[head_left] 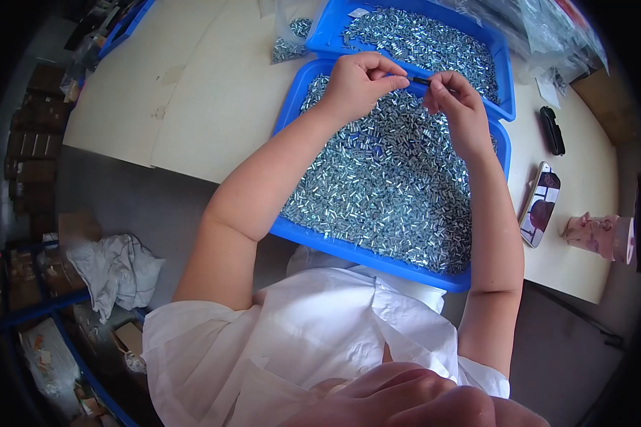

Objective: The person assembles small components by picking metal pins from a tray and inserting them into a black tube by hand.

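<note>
My left hand [360,87] is closed in a pinch over the far part of the near blue tray [286,114]. Whatever sits between its fingertips is too small to make out. Facing it, my right hand [459,107] pinches a thin black rod-like tool [420,81], whose tip points at the left fingertips. Whether tip and fingers touch is hard to tell. Beneath both hands, small shiny metal pins [384,192] fill the near tray in a thick layer.
A second blue tray [507,78] of similar metal pieces adjoins the far side. A clear bag [288,32] of pieces stands beside it. On the right of the table [192,85] lie a black case [551,131], a phone [540,205] and a pink patterned cup [600,236].
</note>
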Available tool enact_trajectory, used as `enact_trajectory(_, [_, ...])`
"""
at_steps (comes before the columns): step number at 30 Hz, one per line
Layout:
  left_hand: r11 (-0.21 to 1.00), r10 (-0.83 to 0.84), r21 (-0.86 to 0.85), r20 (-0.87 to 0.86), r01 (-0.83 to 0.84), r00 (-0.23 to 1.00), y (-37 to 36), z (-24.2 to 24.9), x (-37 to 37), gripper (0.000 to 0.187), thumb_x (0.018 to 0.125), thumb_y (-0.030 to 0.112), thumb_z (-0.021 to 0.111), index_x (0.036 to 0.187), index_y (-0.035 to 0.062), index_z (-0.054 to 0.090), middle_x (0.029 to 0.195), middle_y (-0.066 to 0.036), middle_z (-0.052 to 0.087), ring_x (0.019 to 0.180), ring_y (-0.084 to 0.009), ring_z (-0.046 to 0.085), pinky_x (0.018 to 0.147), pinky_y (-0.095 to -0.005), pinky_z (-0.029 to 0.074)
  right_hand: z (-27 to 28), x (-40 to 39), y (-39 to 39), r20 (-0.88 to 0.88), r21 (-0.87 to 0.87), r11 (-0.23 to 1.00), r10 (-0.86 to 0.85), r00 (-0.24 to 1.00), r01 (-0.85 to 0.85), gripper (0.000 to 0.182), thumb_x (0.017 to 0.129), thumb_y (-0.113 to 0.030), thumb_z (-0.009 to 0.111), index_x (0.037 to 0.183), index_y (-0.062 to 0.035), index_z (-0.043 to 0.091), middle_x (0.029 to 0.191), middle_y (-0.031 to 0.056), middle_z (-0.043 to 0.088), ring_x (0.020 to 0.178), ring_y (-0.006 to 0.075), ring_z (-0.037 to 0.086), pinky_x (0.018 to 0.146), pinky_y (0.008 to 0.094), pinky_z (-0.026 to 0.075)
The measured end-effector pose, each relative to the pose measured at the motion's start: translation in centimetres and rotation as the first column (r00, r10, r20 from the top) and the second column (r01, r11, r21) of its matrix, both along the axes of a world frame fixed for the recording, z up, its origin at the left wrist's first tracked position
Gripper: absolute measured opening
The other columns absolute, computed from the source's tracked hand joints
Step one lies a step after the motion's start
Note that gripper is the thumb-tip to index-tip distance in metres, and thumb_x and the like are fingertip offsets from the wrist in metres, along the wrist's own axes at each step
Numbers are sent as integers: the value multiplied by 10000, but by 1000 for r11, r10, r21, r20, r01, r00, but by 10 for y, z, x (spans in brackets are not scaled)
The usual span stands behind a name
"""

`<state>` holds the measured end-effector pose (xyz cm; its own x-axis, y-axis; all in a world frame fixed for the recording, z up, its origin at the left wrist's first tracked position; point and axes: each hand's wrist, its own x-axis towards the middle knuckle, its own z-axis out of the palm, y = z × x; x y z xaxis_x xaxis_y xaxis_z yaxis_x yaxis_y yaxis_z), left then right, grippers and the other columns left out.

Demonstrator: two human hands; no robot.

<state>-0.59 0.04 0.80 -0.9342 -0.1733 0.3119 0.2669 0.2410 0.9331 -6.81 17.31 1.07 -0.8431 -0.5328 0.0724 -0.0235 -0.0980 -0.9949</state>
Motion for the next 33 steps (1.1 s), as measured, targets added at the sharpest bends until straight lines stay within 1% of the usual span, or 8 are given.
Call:
enact_trajectory(4, [999,0,-39,4,0,1000,2,3,2,121,714,86,722,818,50,670,578,97,393,538,-5,357,479,-166,301,2,-12,14,133,241,952,158,978,-187,181,872,-203,543,936,-34,533,725,8,550,607,64,486,574,201,372])
enact_trajectory(8, [1000,12,-15,-24,-12,1000,1,0,0,120,715,86,721,818,50,670,575,97,392,533,-7,354,479,-168,303,7,13,-13,5,-75,989,-127,992,127,301,896,-292,508,748,-35,556,599,3,525,521,60,440,491,204,336])
enact_trajectory(11, [1000,11,-5,-6,-11,1000,0,0,1,118,714,84,720,816,46,673,581,93,393,536,-9,356,481,-170,303,-1,-2,3,-70,83,996,47,996,-41,314,893,-301,513,746,-28,558,586,0,520,512,61,440,483,197,334])
enact_trajectory(13, [1000,4,-27,-37,-5,999,1,0,0,117,714,82,719,813,39,674,589,87,395,542,-11,357,485,-172,303,4,-2,6,71,158,983,79,994,-90,312,888,-305,520,754,-26,558,587,-3,515,517,61,442,488,197,335])
enact_trajectory(17, [999,2,-43,-62,-4,998,-2,-4,-2,118,714,79,718,814,34,674,596,83,398,546,-15,354,492,-177,304,1,8,-8,-40,-110,993,-42,998,38,292,876,-325,535,782,-50,567,619,-11,517,534,55,437,494,191,333])
enact_trajectory(23, [999,1,-54,-59,-4,998,1,-1,0,102,704,73,724,775,29,664,575,80,406,535,-20,358,481,-184,301,-1,-9,10,144,181,975,106,984,-132,190,855,-217,576,865,-28,553,663,-9,526,585,63,465,550,192,359])
enact_trajectory(26, [999,0,-54,-50,-3,999,0,-3,-1,103,714,73,717,794,28,669,597,74,403,549,-22,359,490,-182,303,5,9,-7,25,-64,998,-26,999,27,282,875,-298,544,741,-50,565,587,-25,496,530,56,434,498,192,342])
enact_trajectory(33, [994,12,-108,-106,-23,994,0,-1,-2,100,711,70,718,786,24,669,592,71,398,541,-25,357,485,-183,300,1,0,3,90,147,988,41,995,-54,341,865,-362,544,712,-59,577,570,-17,510,517,56,431,484,187,327])
